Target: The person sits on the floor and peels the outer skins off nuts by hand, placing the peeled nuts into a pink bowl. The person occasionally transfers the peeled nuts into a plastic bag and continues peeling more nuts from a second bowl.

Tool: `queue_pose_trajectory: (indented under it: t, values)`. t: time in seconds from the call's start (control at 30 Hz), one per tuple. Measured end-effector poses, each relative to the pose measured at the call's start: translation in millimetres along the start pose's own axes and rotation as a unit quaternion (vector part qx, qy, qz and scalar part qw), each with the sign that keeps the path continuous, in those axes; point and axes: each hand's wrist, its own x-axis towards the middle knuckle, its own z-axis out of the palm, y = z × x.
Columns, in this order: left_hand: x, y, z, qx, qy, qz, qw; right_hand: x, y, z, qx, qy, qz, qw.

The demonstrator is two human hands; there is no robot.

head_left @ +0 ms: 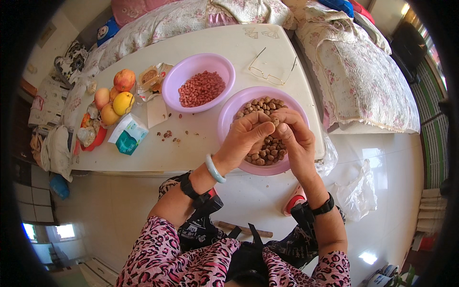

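My left hand (pixel 250 133) and my right hand (pixel 296 135) meet above a near lilac plastic basin (pixel 226 123). One small brown nut in its shell (pixel 275 122) is pinched between their thumbs and fingertips. Many similar brown unshelled nuts (pixel 267 156), apparently peanut pods, fill the bottom of that basin; my hands hide part of them. Behind it to the left stands a second lilac basin (pixel 173 80), holding a heap of reddish-skinned kernels (pixel 202 89) that look like shelled peanuts.
Gold-rimmed eyeglasses (pixel 267 76) lie unfolded on the white table (pixel 200 143). Loose kernels and scraps (pixel 167 134) are scattered left of the near basin. Farther left are fruit (pixel 123 103), a tissue pack (pixel 128 134) and a red dish (pixel 96 140). A plastic bag (pixel 358 193) lies on the floor.
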Motion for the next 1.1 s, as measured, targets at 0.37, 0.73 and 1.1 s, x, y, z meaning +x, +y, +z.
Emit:
queue_pose_trajectory:
  t: [0.37,0.73,1.1]
  values:
    - [-1.2,3.9,3.7,0.016,0.022,0.02,0.999,0.6,-13.7,-2.4,-0.004,-0.051,0.083,0.995]
    - [0.8,5.8,-6.8,-0.129,-0.027,-0.071,0.989,-0.6,-9.8,0.9,-0.151,-0.024,-0.073,0.986]
    - [-1.9,2.0,-5.3,-0.012,0.004,-0.049,0.999,1.7,-11.4,-2.7,-0.101,-0.024,-0.02,0.994]
